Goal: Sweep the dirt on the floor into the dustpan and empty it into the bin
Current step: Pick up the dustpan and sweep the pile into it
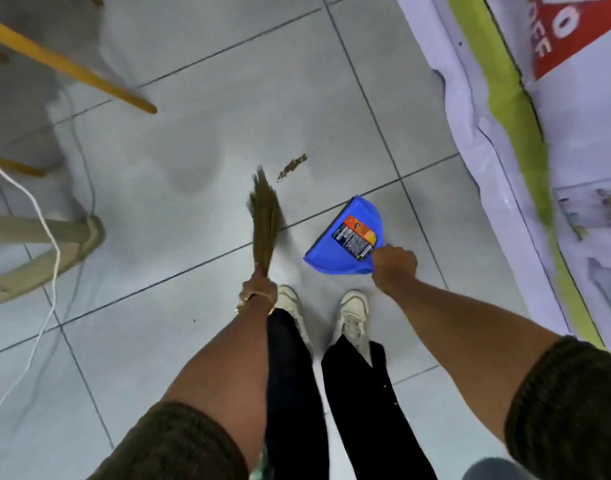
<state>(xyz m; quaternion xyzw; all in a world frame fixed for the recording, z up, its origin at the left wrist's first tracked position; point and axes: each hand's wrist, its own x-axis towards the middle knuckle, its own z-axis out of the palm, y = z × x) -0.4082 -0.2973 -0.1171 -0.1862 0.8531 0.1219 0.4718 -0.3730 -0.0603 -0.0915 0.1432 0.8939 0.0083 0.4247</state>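
My left hand point(257, 292) is clenched around the broom point(264, 216), whose long axis runs straight ahead, bristle tips blurred. My right hand point(394, 268) grips the blue dustpan point(335, 251) at its near edge; its handle is hidden. The dirt point(292, 167) streaks the floor point(193, 140) ahead, between both hands.

A shop or small eatery is suggested. A floor point(200, 109) of pale grey tiles with dark joints is seen throughout. Along its right edge a printed banner point(574, 140) is spread, with a lime-green band, a red panel of large white lettering and small product pictures. At the left edge, wooden chair legs point(65, 65) and a white cable point(42, 237) are seen.
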